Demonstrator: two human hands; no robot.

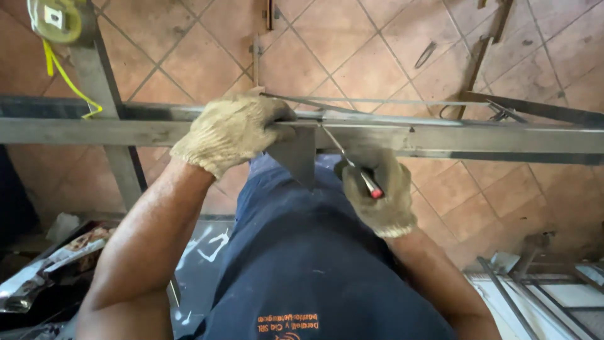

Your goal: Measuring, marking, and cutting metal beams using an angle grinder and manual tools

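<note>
A long steel bar [478, 140] ran across the view at waist height, over a floor of reddish tiles [352, 69] laid on the diagonal, with a second length of steel [88, 82] crossing beneath it at the left. On that crossing piece, in the upper left corner, sat a yellow tape measure [60, 19] with its tape hanging loose.

A small flat metal square [296, 157] hung down against the near face of the bar. The left hand [236, 129], in a worn knit glove, pressed it there, fingers [277, 113] curled over the top of the bar and clamped on both bar and square. The right hand [380, 189], gloved the same, was closed round a thin scriber [352, 165] with a red end, its point set up against the bar just beside the square's edge.

The step in hand looked like marking a line across the bar along the square. That stroke would call for the square held dead still and tight to the bar, and for the point drawn along the edge without wandering; how deep the mark was could not be told.
</note>
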